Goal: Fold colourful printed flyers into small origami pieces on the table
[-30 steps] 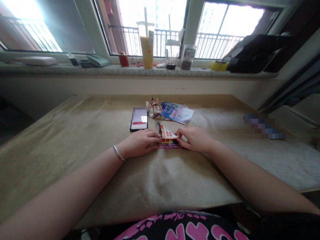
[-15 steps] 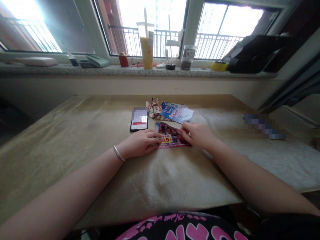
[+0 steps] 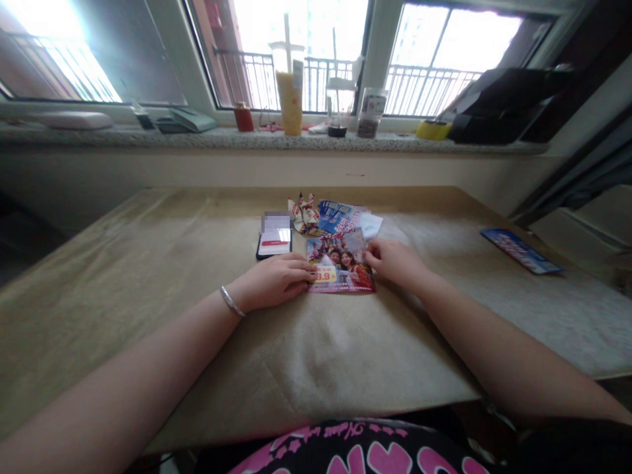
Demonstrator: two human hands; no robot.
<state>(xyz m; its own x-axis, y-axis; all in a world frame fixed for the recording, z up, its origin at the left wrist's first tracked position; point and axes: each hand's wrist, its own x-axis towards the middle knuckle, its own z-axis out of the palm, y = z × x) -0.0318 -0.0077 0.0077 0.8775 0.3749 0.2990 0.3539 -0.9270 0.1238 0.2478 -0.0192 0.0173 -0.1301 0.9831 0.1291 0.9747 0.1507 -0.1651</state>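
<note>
A printed colour leaflet [image 3: 340, 266] with people and a yellow price tag lies unfolded on the brown paper-covered table [image 3: 148, 276]. My left hand [image 3: 274, 280] rests on the table with its fingertips pressing the leaflet's left edge; a silver bracelet is on that wrist. My right hand [image 3: 395, 260] pinches the leaflet's upper right corner with curled fingers. Just behind the leaflet lie a stack of blue leaflets [image 3: 345, 220] and a small folded paper figure [image 3: 302, 214].
A phone [image 3: 274, 242] lies left of the leaflet. Another blue leaflet [image 3: 521, 250] sits at the table's right. The windowsill [image 3: 99, 137] holds a tall orange drink cup [image 3: 290, 92], jars, a red cup, a yellow tape roll and a black bag.
The leaflet was folded over with a flap raised; my right hand has drawn that flap back and away, so the sheet now lies open. My left hand stayed in place.
</note>
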